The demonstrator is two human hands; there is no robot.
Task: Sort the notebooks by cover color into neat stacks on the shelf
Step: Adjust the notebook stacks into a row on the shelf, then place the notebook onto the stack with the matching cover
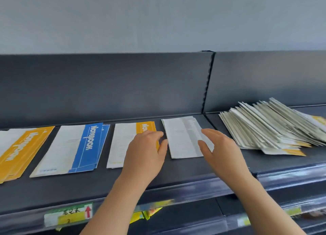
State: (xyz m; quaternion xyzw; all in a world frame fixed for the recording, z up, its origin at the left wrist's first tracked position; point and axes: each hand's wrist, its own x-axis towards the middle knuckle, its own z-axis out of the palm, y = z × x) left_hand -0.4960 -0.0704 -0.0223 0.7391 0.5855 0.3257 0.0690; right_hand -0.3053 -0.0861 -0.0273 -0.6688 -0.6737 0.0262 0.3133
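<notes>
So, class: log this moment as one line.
left hand: open, over yellow stack | right hand: open, on white notebook | unsorted pile: right

both hands (pixel 146 146) and forearms bare, no sleeves visible.

Only one view here, the head cam, so there was no second angle to overlap with. It sat up at the wearer's head and looked forward and slightly down onto a dark shelf (pixel 176 175), close enough that both forearms reached in from the bottom edge. It faced the shelf's back panel (pixel 105 86) pretty much straight on, with pale wall (pixel 141 19) filling the top third. Wide-angle lens, so the shelf edges bowed a bit.
</notes>
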